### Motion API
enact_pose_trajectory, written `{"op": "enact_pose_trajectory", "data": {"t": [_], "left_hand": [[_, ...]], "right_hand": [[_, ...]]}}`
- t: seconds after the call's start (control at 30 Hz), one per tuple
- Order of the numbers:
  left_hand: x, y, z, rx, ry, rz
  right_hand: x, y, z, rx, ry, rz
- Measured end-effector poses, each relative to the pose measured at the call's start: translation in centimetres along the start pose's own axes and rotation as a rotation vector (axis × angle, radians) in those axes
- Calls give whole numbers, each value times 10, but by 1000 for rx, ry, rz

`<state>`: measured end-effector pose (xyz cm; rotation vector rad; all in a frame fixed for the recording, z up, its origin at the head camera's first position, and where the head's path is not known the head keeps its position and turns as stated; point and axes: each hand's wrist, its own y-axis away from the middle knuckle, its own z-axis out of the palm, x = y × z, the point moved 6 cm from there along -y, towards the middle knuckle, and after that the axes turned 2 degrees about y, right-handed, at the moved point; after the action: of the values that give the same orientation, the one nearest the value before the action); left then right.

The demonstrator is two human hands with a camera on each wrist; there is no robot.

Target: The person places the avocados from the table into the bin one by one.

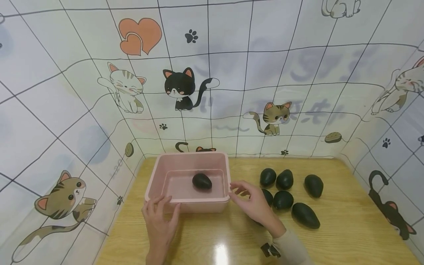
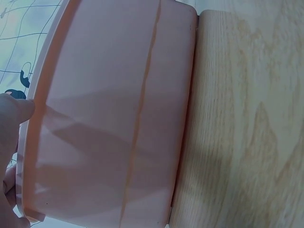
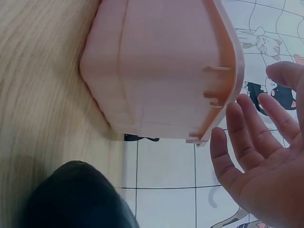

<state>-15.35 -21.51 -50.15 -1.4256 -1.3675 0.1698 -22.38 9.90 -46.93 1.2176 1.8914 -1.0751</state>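
Note:
A pink plastic bin [image 1: 188,207] stands on the wooden table with one dark avocado [image 1: 202,182] lying inside it. My left hand [image 1: 159,221] grips the rim at the bin's front left corner. In the left wrist view, the thumb and fingers meet the rim [image 2: 34,128]. Beside the bin's right rim is my right hand [image 1: 253,204], its fingers loosely bent and holding nothing. The right wrist view has those fingers [image 3: 244,137] close to the rim; whether they touch it I cannot tell. My right hand partly hides some of the avocados beside it.
Several more avocados lie right of the bin, among them a rear one [image 1: 268,177], a far right one [image 1: 313,186] and a front one [image 1: 306,215]. A cat-print sheet [image 1: 228,103] surrounds the wooden table [image 1: 347,221] at the back and sides.

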Motion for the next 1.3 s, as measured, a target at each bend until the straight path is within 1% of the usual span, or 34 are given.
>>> {"op": "enact_pose_trajectory", "data": {"t": [0.2, 0.27, 0.4, 0.57, 0.87, 1.07, 1.13, 1.3], "left_hand": [[2, -1, 0, 7, -4, 10], [2, -1, 0, 11, -6, 13], [1, 0, 0, 0, 1, 7], [1, 1, 0, 3, 5, 7], [1, 0, -1, 14, 6, 20], [-3, 1, 2, -23, 7, -11], [-3, 1, 2, -26, 5, -13], [-1, 1, 1, 8, -6, 16]], "right_hand": [[6, 3, -1, 28, 22, -14], [9, 5, -2, 41, 32, -5], [13, 11, -4, 69, 23, 27], [18, 17, -5, 94, 6, 48], [25, 22, -5, 97, -1, 51], [33, 27, -5, 101, -7, 88], [34, 28, -5, 99, 1, 82], [38, 32, -4, 103, 21, 70]]}}
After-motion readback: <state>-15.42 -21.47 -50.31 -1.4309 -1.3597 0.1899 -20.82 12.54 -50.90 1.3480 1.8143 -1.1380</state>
